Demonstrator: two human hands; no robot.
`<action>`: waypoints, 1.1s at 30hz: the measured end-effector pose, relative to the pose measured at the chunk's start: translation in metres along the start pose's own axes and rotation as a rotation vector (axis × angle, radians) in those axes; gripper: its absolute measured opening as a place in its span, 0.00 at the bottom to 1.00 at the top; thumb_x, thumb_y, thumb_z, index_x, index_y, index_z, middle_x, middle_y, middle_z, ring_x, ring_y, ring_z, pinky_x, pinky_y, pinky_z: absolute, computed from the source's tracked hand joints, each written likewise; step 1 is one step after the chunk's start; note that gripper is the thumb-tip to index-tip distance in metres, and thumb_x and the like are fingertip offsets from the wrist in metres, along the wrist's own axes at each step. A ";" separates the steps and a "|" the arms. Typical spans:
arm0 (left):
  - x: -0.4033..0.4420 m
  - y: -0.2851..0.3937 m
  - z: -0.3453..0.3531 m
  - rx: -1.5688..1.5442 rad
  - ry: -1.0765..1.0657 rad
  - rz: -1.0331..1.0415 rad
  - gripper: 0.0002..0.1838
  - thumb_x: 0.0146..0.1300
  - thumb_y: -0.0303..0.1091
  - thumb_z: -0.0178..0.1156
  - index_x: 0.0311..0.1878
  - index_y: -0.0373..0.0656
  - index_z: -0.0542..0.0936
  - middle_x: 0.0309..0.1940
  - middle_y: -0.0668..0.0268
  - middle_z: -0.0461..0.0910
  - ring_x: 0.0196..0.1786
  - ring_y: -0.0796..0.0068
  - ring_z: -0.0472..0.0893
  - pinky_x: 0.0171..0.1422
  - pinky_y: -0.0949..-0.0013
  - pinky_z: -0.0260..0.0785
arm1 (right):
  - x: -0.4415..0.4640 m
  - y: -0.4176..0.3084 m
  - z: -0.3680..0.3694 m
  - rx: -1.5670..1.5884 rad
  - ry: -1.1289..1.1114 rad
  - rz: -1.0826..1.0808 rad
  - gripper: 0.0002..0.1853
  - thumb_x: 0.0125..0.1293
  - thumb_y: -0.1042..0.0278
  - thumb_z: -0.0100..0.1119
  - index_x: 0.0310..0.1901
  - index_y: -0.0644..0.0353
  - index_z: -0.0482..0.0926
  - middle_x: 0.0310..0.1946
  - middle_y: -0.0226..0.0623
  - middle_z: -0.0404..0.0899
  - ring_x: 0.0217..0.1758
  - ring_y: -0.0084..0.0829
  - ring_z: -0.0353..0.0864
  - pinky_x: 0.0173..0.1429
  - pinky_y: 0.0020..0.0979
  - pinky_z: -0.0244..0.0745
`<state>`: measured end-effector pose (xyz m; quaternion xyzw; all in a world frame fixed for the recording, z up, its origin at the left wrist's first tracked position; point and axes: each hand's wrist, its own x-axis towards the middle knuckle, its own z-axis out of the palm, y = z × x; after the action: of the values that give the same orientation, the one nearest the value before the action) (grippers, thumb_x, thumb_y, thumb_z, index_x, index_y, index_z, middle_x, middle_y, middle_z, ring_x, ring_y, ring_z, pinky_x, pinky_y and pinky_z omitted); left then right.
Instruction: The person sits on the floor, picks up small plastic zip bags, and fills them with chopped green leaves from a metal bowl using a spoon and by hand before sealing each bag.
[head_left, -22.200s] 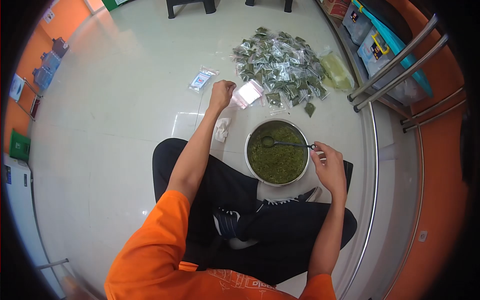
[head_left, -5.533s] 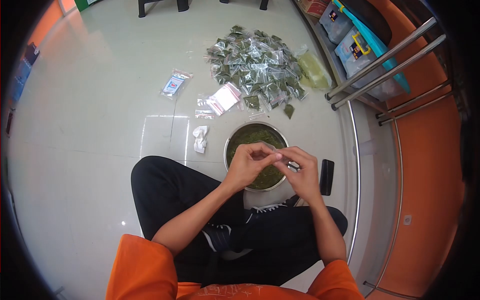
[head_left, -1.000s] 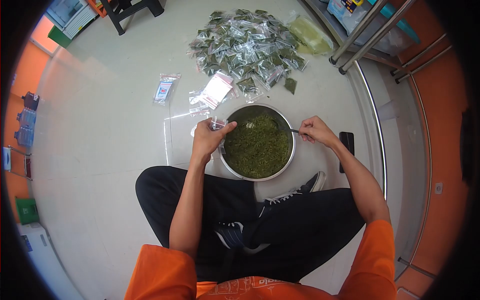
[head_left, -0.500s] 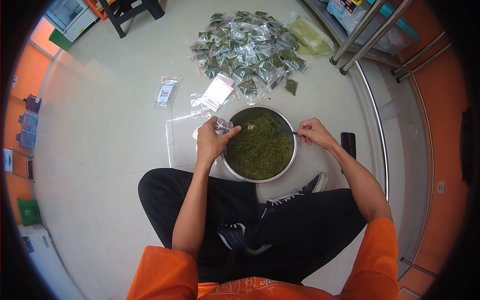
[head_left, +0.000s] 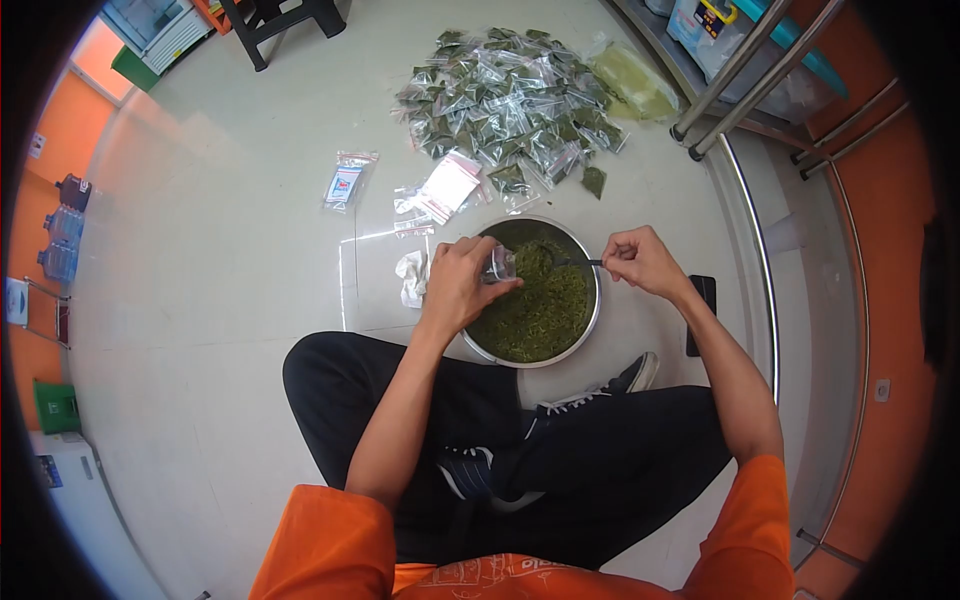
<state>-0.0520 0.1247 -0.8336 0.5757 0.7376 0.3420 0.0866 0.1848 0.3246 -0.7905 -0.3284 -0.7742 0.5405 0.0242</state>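
Observation:
My left hand (head_left: 468, 285) holds a small clear plastic bag (head_left: 498, 264) open over the left side of a round metal bowl (head_left: 597, 300). Shredded green stuff (head_left: 530, 318) fills much of the bowl. My right hand (head_left: 638, 262), at the bowl's right rim, grips the handle of a dark spoon (head_left: 580, 262), whose head sits in the green stuff near the bag. Beyond the bowl lie a stack of flat bags (head_left: 450, 185) and a large pile of small filled bags (head_left: 510, 100). A crumpled white tissue (head_left: 411, 278) rests left of my left hand.
A labelled packet (head_left: 344, 184) lies on the floor at the left. A black phone (head_left: 702, 315) is right of my right hand. Metal rails (head_left: 752, 250) and a shelf with plastic boxes stand at the right. A larger yellow-green bag (head_left: 632, 82) lies by the pile.
My left hand has moved right with the small bag, from the bowl's left rim to over the bowl. The spoon's head now carries a heap of green stuff, close to the bag. The tissue shows more fully.

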 end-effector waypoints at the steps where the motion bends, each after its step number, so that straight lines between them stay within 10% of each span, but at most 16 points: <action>1: 0.000 0.002 0.000 0.008 -0.003 0.022 0.27 0.48 0.48 0.79 0.46 0.44 0.82 0.40 0.60 0.85 0.45 0.56 0.83 0.56 0.56 0.68 | -0.001 0.000 0.001 0.000 -0.001 -0.001 0.06 0.60 0.74 0.63 0.26 0.65 0.81 0.18 0.30 0.79 0.18 0.16 0.73 0.24 0.21 0.65; 7: -0.003 0.010 0.005 0.061 -0.052 0.088 0.28 0.48 0.46 0.79 0.49 0.44 0.81 0.43 0.62 0.84 0.48 0.57 0.82 0.55 0.57 0.67 | -0.005 -0.012 0.011 -0.212 0.045 -0.209 0.06 0.56 0.72 0.65 0.30 0.67 0.84 0.19 0.36 0.82 0.23 0.24 0.82 0.32 0.28 0.75; 10: -0.003 0.013 0.010 0.043 -0.042 0.097 0.28 0.48 0.46 0.80 0.49 0.44 0.81 0.42 0.63 0.84 0.48 0.58 0.82 0.55 0.57 0.66 | -0.017 -0.036 0.031 -0.502 0.151 -0.394 0.06 0.54 0.69 0.66 0.32 0.63 0.84 0.26 0.43 0.84 0.28 0.45 0.84 0.37 0.40 0.79; 17: 0.003 0.017 0.008 -0.357 0.101 0.040 0.22 0.47 0.39 0.82 0.41 0.40 0.82 0.35 0.63 0.83 0.39 0.65 0.83 0.47 0.63 0.73 | -0.027 -0.068 0.052 -1.000 0.355 -0.845 0.10 0.57 0.74 0.65 0.41 0.61 0.84 0.30 0.35 0.79 0.35 0.35 0.82 0.41 0.36 0.72; 30: 0.004 0.008 -0.003 -0.684 0.140 -0.165 0.27 0.49 0.43 0.83 0.43 0.37 0.80 0.30 0.66 0.81 0.34 0.77 0.79 0.42 0.69 0.74 | -0.054 -0.081 0.033 -0.814 0.514 -0.658 0.02 0.59 0.75 0.67 0.34 0.61 0.85 0.24 0.34 0.81 0.23 0.35 0.77 0.35 0.36 0.66; 33: 0.004 0.010 -0.011 -0.840 -0.001 -0.426 0.27 0.56 0.43 0.80 0.51 0.38 0.79 0.43 0.66 0.82 0.47 0.77 0.79 0.55 0.71 0.72 | -0.037 -0.051 0.033 -0.641 0.537 -0.466 0.03 0.60 0.75 0.67 0.35 0.61 0.87 0.23 0.37 0.82 0.23 0.37 0.79 0.36 0.36 0.71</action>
<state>-0.0513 0.1250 -0.8188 0.3269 0.6369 0.5853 0.3807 0.1761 0.2675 -0.7496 -0.2652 -0.9212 0.1506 0.2415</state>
